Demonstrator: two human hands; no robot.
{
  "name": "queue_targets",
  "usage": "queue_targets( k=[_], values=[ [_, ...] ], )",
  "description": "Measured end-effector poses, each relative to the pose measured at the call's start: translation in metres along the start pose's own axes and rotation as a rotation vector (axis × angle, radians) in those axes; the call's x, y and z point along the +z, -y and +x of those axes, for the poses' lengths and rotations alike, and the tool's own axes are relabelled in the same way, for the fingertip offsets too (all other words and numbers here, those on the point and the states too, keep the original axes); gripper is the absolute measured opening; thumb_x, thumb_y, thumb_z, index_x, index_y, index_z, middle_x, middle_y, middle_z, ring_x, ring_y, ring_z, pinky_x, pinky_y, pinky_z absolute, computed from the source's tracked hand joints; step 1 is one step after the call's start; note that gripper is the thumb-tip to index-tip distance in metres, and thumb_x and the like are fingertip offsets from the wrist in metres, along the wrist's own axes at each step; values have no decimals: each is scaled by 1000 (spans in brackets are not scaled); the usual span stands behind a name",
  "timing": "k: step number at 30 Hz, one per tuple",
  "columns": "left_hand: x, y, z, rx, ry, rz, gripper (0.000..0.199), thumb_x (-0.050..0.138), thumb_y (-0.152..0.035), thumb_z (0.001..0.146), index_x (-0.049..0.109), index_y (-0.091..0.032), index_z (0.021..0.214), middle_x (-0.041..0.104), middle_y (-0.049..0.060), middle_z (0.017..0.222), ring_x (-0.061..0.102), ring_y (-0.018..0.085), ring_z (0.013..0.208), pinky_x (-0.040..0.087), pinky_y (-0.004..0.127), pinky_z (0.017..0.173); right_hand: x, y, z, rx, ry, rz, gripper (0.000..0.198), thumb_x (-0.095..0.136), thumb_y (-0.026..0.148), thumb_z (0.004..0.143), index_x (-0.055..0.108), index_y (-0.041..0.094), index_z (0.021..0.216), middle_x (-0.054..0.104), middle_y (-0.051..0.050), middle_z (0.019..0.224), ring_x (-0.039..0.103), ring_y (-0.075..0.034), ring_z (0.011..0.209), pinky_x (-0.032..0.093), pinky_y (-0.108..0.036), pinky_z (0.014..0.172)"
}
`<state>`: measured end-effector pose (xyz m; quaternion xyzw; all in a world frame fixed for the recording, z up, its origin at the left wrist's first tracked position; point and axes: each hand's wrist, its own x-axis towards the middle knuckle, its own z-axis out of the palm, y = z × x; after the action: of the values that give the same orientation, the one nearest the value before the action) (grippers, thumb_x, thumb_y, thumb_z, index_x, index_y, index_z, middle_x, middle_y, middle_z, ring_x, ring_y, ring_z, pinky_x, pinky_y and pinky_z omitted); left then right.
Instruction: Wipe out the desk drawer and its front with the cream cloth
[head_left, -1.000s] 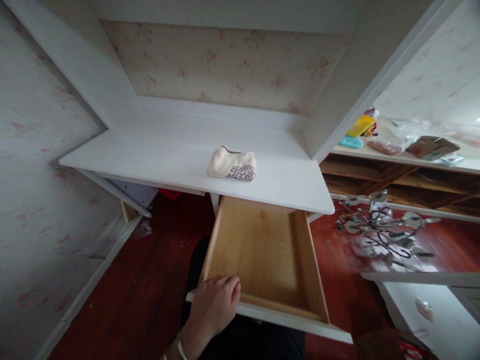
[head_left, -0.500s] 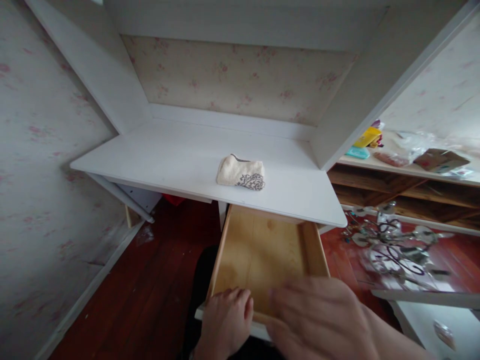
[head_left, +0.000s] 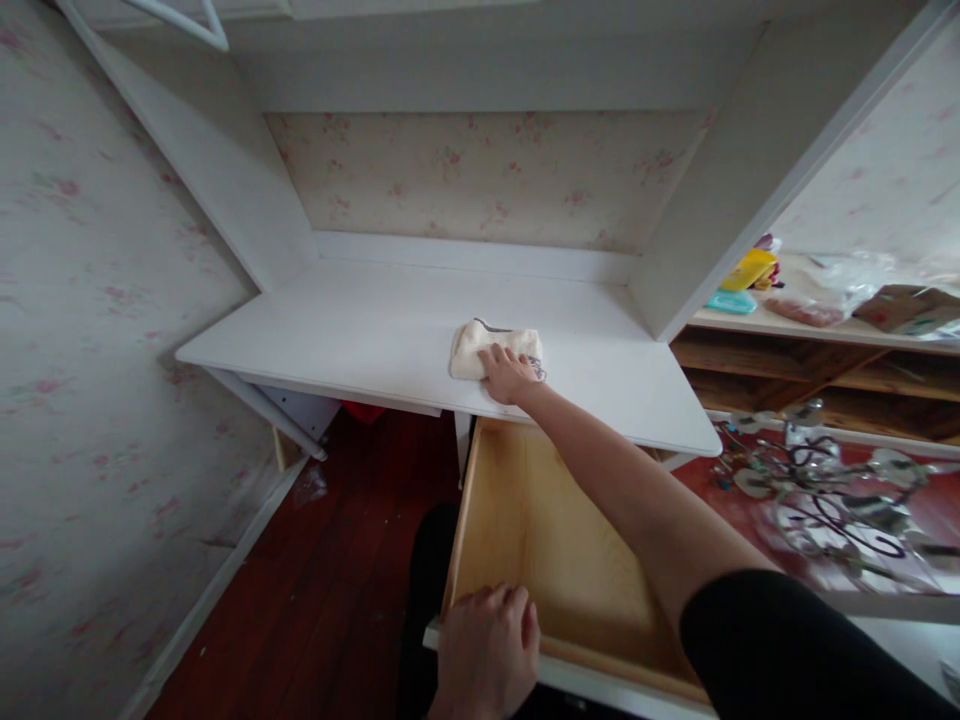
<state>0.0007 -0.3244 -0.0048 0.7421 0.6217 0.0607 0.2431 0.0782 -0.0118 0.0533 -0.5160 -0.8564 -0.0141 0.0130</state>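
My left hand (head_left: pixel 489 640) is closed over the front edge of a pulled-out wooden drawer (head_left: pixel 517 500). The drawer has a pale wood inside and a white front; nothing shows on the part of its bottom that I can see. My right hand (head_left: pixel 511 374) reaches across the drawer to a folded cream cloth (head_left: pixel 469 358) with a dark pattern and dark edging. Its fingers lie spread on top of the cloth, covering much of the pattern. The cloth rests on the white desktop (head_left: pixel 360 320), close to the front edge.
A white hutch frame (head_left: pixel 735 180) rises around the desktop. To the right stands a low wooden shelf (head_left: pixel 750 360) with bags and packets on top. A chandelier (head_left: pixel 832 480) with glass parts lies on the red wood floor (head_left: pixel 360 560). Flowered wallpaper (head_left: pixel 112 300) covers the left wall.
My right hand has moved forward from above the drawer's front onto the cloth. My left hand stays on the drawer front. The view has shifted slightly.
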Motion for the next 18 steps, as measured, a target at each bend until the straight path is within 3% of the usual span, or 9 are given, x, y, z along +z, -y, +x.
queue_targets(
  k=[6, 10, 14, 18],
  values=[
    [1, 1, 2, -21, 12, 5, 25, 38, -29, 93, 61, -25, 85, 68, 3, 84, 62, 20, 79, 39, 31, 68, 5, -10, 2, 63, -12, -22, 55, 36, 19, 92, 27, 13, 147, 50, -21, 132, 49, -32, 115, 40, -49, 90],
    [4, 3, 4, 4, -2, 0, 26, 36, -28, 94, 60, -26, 84, 67, 1, 83, 62, 20, 78, 39, 32, 67, 5, -7, -20, 26, -17, -42, 50, 48, 24, 88, 42, 10, 136, 53, -21, 124, 50, -33, 110, 39, -47, 90],
    [6, 3, 4, 14, -3, 1, 26, 36, -27, 94, 60, -25, 84, 67, 1, 83, 62, 19, 77, 39, 31, 67, 19, -3, -66, -179, -138, -60, 43, 37, 17, 95, 44, 11, 138, 57, -19, 121, 50, -31, 109, 39, -47, 92],
    [8, 3, 5, 18, 6, 36, 27, 36, -25, 94, 61, -25, 84, 68, 2, 83, 62, 19, 77, 40, 31, 67, 58, -2, -118, -541, -278, -26, 39, 37, 15, 99, 50, 18, 136, 56, -12, 133, 43, -30, 125, 31, -53, 106]
  ],
)
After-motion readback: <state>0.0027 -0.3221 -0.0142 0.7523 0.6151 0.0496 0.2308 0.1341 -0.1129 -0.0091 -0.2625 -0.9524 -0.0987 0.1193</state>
